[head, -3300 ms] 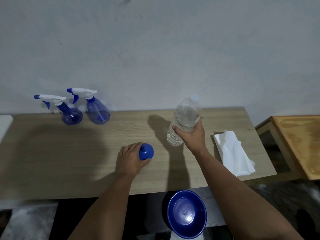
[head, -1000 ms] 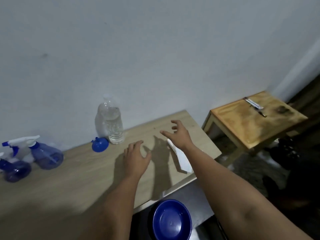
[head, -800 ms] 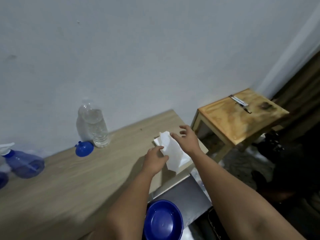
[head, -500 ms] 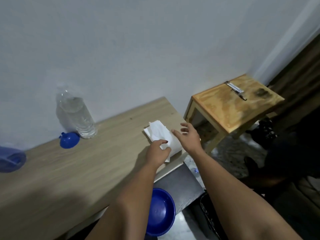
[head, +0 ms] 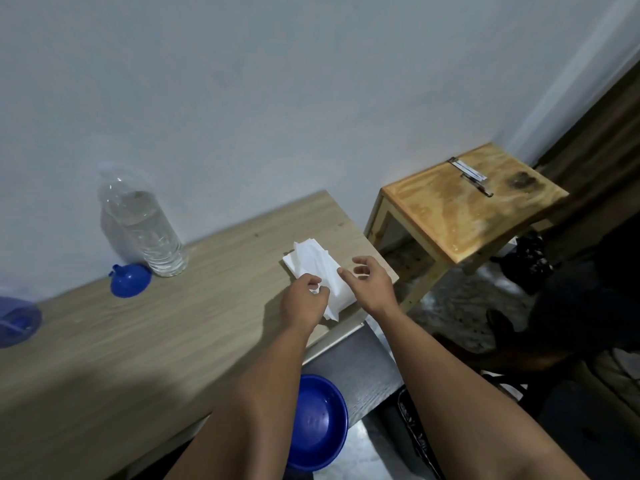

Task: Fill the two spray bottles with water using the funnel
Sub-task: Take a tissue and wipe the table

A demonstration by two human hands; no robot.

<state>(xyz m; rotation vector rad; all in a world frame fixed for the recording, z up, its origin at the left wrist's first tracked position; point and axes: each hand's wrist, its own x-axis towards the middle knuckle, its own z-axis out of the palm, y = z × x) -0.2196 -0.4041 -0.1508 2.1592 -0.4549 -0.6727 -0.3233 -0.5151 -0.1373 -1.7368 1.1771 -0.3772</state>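
No legible labels anywhere. Our left hand is pinching the crumpled white paper tissue on the pale wood-grain table; our right hand is hovering, fingers loose, holding nothing. Blue plastic funnel is lying beside the clear ribbed water bottle (one translucent blue spray bottle at frame edge).

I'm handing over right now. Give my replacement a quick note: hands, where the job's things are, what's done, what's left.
Left hand pinches the near edge of the white tissue at the table's right end; right hand hovers open just beside it.
Water bottle stands upright by the wall, partly filled, cap not discernible.
Blue funnel rests on the table, touching the bottle's base.
One spray bottle shows at the left edge; the other is out of view.
Fill levels not visible; confirm both spray bottles are full.
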